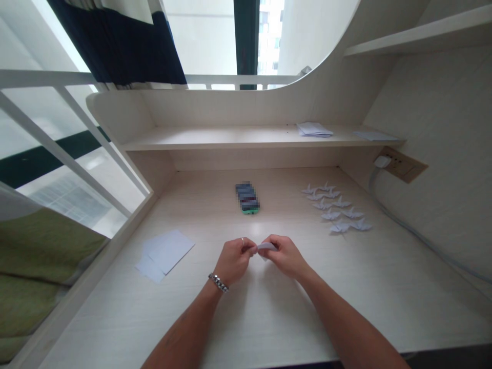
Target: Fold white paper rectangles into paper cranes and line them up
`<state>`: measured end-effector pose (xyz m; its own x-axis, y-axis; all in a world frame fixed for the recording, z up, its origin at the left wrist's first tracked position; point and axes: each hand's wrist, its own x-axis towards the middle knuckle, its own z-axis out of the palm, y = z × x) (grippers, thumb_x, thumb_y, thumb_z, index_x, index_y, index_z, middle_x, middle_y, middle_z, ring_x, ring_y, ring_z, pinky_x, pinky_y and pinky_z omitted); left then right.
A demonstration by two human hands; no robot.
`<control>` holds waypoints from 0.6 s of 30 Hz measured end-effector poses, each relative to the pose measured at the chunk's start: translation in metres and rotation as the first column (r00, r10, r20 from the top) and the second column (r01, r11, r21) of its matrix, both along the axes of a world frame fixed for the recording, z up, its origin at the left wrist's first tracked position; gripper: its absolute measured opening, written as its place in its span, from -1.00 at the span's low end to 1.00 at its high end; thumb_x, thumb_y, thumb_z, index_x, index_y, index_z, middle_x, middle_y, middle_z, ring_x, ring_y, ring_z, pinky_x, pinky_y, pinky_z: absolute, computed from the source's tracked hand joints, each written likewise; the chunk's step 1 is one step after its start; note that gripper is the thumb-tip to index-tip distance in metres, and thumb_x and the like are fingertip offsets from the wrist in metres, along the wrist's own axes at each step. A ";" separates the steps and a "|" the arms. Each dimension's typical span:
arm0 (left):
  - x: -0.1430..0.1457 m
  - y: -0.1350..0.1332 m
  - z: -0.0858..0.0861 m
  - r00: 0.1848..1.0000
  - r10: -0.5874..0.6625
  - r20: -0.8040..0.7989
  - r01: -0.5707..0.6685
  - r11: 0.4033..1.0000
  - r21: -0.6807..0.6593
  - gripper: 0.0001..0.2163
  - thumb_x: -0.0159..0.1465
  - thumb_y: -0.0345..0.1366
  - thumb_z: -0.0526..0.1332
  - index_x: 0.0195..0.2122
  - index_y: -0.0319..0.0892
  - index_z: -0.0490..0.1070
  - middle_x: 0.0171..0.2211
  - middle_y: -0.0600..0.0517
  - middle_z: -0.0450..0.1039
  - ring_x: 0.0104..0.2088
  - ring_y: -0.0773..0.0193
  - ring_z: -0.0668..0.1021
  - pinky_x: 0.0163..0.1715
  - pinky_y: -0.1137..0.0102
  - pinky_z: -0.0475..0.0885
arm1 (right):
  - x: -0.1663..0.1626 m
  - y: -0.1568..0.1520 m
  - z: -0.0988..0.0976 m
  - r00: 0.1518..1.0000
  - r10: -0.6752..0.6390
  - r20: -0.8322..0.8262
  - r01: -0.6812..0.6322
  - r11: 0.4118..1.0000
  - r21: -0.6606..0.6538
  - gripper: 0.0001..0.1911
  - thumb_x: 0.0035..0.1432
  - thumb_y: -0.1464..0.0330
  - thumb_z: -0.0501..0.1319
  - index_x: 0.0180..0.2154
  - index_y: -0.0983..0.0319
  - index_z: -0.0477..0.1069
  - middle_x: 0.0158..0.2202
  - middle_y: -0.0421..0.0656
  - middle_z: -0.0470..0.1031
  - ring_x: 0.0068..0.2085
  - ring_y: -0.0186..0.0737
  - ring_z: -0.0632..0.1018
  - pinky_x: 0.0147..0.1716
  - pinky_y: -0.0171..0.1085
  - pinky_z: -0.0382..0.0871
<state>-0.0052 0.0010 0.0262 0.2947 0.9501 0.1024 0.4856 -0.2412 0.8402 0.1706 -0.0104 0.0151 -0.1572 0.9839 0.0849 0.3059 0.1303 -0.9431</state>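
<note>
A small folded piece of white paper (pixel 268 246) is held up between my two hands over the desk. My right hand (pixel 285 254) is closed round it, thumb and fingers pinching its body. My left hand (pixel 235 259), with a ring and a metal bracelet at the wrist, pinches at the paper's left tip. Fingers cover much of the paper, so its full shape is hidden. To the right, several white folded paper cranes (pixel 340 215) stand in rows. Flat white paper sheets (pixel 169 251) lie overlapping on the left.
A phone-like object (pixel 247 197), blurred out, lies beyond my hands on the desk (pixel 207 205). Above the desk's back runs a shelf (pixel 230 137) bearing a stack of paper (pixel 314 129). On the right wall, a grey cable (pixel 407 225) hangs from a socket (pixel 405 164).
</note>
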 end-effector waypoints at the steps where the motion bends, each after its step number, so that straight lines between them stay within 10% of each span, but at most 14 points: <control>1: -0.001 0.000 0.000 1.000 -0.015 0.006 0.015 1.000 0.007 -0.86 0.17 -0.30 0.20 -0.49 -0.14 0.50 -0.54 0.05 0.50 -0.49 0.27 0.48 -0.44 0.42 0.30 | 0.000 0.001 0.000 1.000 -0.004 0.000 0.003 1.000 -0.005 -0.92 0.00 0.37 0.29 -0.48 0.24 0.51 -0.52 -0.21 0.50 -0.44 -0.28 0.45 -0.44 -0.33 0.25; 18: -0.003 0.000 0.002 0.998 -0.041 -0.040 0.042 0.999 0.035 -0.83 0.22 -0.30 0.14 -0.48 -0.17 0.46 -0.53 0.06 0.48 -0.48 0.30 0.47 -0.42 0.44 0.30 | 0.006 0.007 -0.009 0.993 0.063 -0.104 -0.070 0.996 -0.061 -0.70 0.12 0.20 0.24 -0.51 0.28 0.45 -0.57 -0.24 0.36 -0.50 -0.36 0.34 -0.50 -0.37 0.15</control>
<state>-0.0079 0.0012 0.0282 0.3382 0.9330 0.1234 0.5071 -0.2911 0.8112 0.1762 -0.0033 0.0061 -0.2160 0.9755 0.0409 0.2005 0.0853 -0.9760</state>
